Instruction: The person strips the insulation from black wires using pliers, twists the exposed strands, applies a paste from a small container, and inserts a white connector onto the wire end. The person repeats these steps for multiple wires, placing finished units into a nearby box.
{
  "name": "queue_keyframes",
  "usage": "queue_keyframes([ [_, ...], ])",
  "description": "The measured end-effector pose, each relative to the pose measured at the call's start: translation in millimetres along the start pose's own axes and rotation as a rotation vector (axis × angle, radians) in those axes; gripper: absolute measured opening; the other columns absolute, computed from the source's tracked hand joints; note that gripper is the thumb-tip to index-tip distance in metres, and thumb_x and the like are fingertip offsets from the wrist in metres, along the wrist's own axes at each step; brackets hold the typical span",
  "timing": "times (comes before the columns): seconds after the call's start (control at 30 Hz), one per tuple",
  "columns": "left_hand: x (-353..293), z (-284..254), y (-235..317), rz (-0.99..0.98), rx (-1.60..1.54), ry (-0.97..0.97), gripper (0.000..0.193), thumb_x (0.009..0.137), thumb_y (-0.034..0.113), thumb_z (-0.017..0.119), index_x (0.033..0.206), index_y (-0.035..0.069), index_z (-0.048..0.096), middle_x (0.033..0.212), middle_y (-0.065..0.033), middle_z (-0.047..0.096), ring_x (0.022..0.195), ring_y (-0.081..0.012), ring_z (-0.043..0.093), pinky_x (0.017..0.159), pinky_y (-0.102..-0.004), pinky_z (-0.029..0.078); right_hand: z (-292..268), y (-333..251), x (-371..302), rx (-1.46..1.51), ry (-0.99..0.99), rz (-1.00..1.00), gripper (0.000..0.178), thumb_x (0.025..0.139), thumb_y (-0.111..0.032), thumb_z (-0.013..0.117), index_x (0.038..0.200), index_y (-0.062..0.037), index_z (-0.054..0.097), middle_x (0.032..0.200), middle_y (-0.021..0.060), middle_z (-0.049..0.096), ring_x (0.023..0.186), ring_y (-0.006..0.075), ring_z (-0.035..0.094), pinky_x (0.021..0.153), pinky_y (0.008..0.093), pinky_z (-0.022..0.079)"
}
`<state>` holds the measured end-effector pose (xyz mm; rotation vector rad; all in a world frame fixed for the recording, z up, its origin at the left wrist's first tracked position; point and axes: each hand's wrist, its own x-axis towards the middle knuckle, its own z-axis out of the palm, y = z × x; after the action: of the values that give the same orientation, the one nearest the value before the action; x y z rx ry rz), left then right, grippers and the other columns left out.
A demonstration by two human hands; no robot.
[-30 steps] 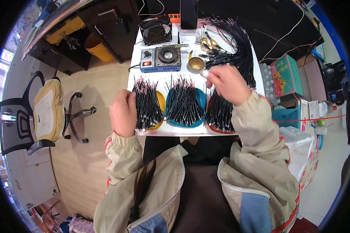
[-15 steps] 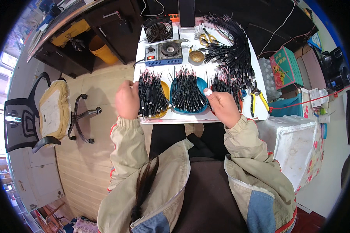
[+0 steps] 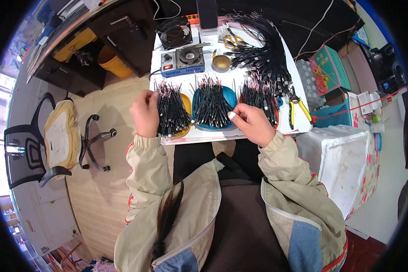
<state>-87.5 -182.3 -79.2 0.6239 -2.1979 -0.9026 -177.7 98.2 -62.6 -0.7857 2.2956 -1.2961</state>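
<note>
Resting against the left edge of a bundle of short black wires (image 3: 171, 111), the left hand (image 3: 145, 113) is seen in the centre-left of the frame, its fingers curled and touching the wires at their upper ends; whether any wire is actually pinched cannot be told. That bundle is piled on a yellow dish (image 3: 186, 105) on the white table (image 3: 222, 135). Just right of it, a second pile of black wires (image 3: 211, 105) is laid in a blue dish (image 3: 229, 96). The right hand (image 3: 253, 123) is held at the lower right edge of the blue dish, fingers closed, with a white-tipped finger (image 3: 231, 115) touching the wires there; what is gripped is hidden. A third pile (image 3: 258, 97) is spread on a red dish (image 3: 276, 121) beyond the right hand. Yellow-handled pliers (image 3: 299, 109) are placed at the right edge of the table. Toward the top of the frame, a blue solder pot (image 3: 183, 61), a small black fan (image 3: 174, 34), a brass bowl (image 3: 221, 62) and a large heap of longer black cables (image 3: 263, 47) are seen. An office chair (image 3: 54, 136) is stood at the left.
</note>
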Motion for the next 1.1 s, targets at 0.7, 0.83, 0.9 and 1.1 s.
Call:
queue_keyframes([
  [0.7,-60.5,14.1,48.5,-0.478,-1.092,-0.399,0.017,0.1,0.014,0.047,0.105,0.0,0.054,0.071,-0.0028,0.054,0.049,-0.0047,0.039,0.044,-0.0186,0.028,14.5,29.4,66.3,-0.543,0.123,0.011,0.021,0.081,-0.02,0.062,0.077,-0.0001,0.069,0.077,0.0201,0.066,0.075,0.0368,0.065,0.073,0.0441,0.053],
  [0.83,-58.7,22.7,41.9,-0.484,-1.107,-0.408,0.018,0.1,0.015,0.046,0.105,0.0,0.054,0.072,-0.0038,0.056,0.05,-0.0048,0.041,0.045,-0.0182,0.029,30.1,27.1,66.5,-0.505,0.072,-0.033,0.021,0.081,-0.019,0.061,0.075,-0.0003,0.068,0.078,0.021,0.066,0.076,0.0389,0.065,0.073,0.0467,0.053],
  [0.9,-58.9,24.5,39.1,-0.494,-1.111,-0.415,0.018,0.1,0.015,0.046,0.105,0.0,0.054,0.073,-0.0044,0.057,0.05,-0.0049,0.041,0.045,-0.0181,0.029,33.2,26.1,67.5,-0.468,0.084,-0.02,0.021,0.081,-0.019,0.061,0.075,-0.0003,0.067,0.078,0.0205,0.066,0.075,0.0386,0.065,0.073,0.0458,0.053],
  [1.1,-59.0,26.6,34.1,-0.524,-1.12,-0.411,0.018,0.1,0.014,0.045,0.108,-0.001,0.052,0.074,-0.0058,0.058,0.049,-0.0049,0.041,0.045,-0.0179,0.029,28.7,15.3,69.4,-0.412,0.209,-0.07,0.019,0.081,-0.017,0.06,0.08,-0.0002,0.067,0.077,0.0198,0.066,0.075,0.0375,0.065,0.072,0.0442,0.053],
])
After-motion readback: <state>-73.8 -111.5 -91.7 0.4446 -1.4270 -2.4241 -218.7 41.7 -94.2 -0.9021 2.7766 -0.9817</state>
